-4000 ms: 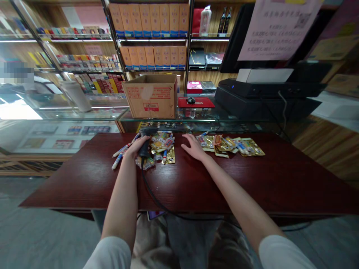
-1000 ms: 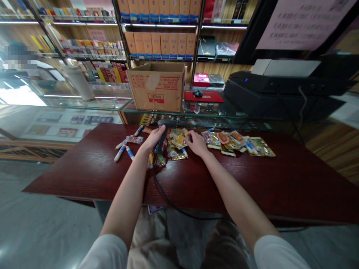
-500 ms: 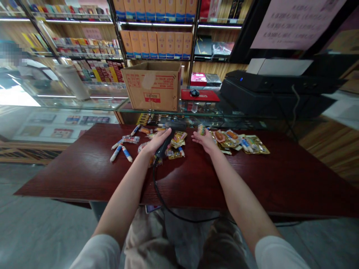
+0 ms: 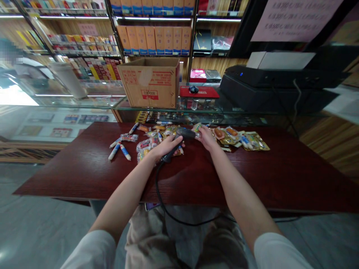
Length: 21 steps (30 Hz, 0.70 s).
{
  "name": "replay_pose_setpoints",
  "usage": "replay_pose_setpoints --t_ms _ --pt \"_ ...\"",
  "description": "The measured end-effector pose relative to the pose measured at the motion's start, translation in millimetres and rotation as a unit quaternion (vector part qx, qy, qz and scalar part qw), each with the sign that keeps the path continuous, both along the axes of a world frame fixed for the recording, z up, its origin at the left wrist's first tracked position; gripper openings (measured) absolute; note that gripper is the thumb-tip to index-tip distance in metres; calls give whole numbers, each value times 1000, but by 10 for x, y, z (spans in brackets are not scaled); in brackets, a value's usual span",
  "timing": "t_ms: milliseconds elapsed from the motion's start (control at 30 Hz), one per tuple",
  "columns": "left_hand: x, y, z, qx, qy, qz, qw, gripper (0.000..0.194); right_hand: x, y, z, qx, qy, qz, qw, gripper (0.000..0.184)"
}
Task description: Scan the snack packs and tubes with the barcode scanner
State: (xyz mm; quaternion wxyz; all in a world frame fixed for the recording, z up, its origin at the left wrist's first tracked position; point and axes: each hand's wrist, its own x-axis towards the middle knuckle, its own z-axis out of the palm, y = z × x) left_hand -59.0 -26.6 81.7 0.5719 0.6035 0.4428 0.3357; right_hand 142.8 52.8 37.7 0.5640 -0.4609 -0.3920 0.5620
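My left hand (image 4: 165,145) is wrapped round the handle of a black barcode scanner (image 4: 185,132), whose head points right. Pinched in my right hand (image 4: 207,138) is a small clear-and-green snack packet (image 4: 197,127), close in front of the scanner head. A pile of wrapped snacks (image 4: 144,145) lies under and beside my left hand, partly hidden by it. To the left are several white-and-blue wrapped sausages (image 4: 125,152). Right of my right hand, more snack packets (image 4: 231,133) lie together, with a gold packet (image 4: 259,142) at their outer end.
The dark red wooden table (image 4: 84,168) backs onto a glass counter (image 4: 98,102). On the counter stand an open cardboard box (image 4: 151,84), a mouse (image 4: 193,89) on a red mat and a black machine (image 4: 275,89). The scanner's cable (image 4: 179,223) hangs past the table edge. At far left is a person (image 4: 30,71).
The scanner has turned and moved right, so its head now meets the packet in my right hand. My right hand has stayed near the same spot. The view has shifted slightly.
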Motion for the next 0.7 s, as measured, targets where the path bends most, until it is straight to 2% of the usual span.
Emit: replay_pose_setpoints --t_ms 100,333,433,500,567,700 --pt "33 -2 -18 14 2 -11 1000 41 -44 17 -47 3 -31 19 999 17" --pt "19 57 -120 15 -21 6 1000 37 -42 126 -170 44 -92 5 995 25" --pt "-46 89 -98 -3 -36 30 999 42 80 173 -157 62 -197 -51 977 29" --pt "-112 122 -66 -14 -45 61 997 45 230 183 -106 81 -308 -124 940 33" --pt "-191 162 -29 -22 -56 105 993 44 417 165 -34 94 -419 -188 883 34" --pt "-358 243 28 -10 -77 189 979 44 747 61 54 76 -556 -251 788 25"
